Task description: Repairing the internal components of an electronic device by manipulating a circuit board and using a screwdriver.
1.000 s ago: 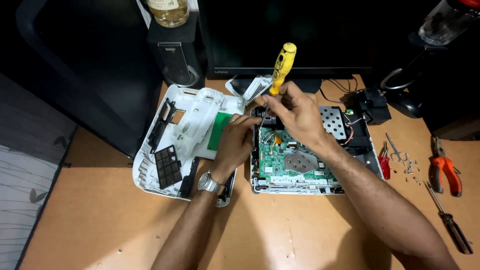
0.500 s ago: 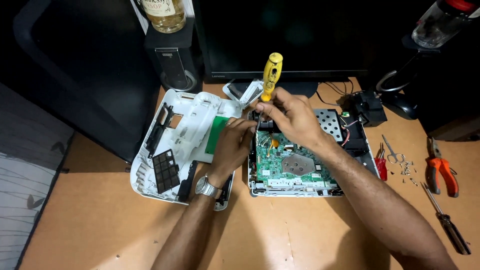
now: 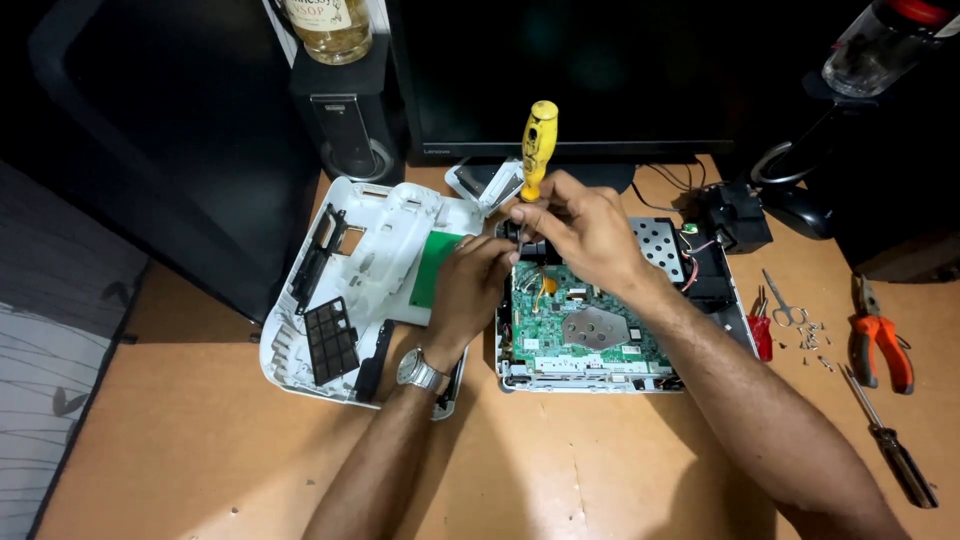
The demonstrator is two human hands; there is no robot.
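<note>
An opened device (image 3: 600, 330) lies on the surface (image 3: 560, 470), its white cover (image 3: 370, 270) already off beside it. Right hand (image 3: 585, 230) pinches an upright yellow screwdriver (image 3: 538, 145); left hand (image 3: 470, 285) steadies the board, which is not yet out.

The detached cover (image 3: 355, 285) lies left of the opened device (image 3: 600, 330); pliers (image 3: 880, 335) lie right.

Far back, a dark monitor (image 3: 570, 70); to its left, a black speaker (image 3: 348, 120) topped by a bottle (image 3: 330, 25). On the right, orange-handled pliers (image 3: 880, 340), small scissors (image 3: 782, 305), loose screws (image 3: 812, 335), a dark screwdriver (image 3: 895, 455).
</note>
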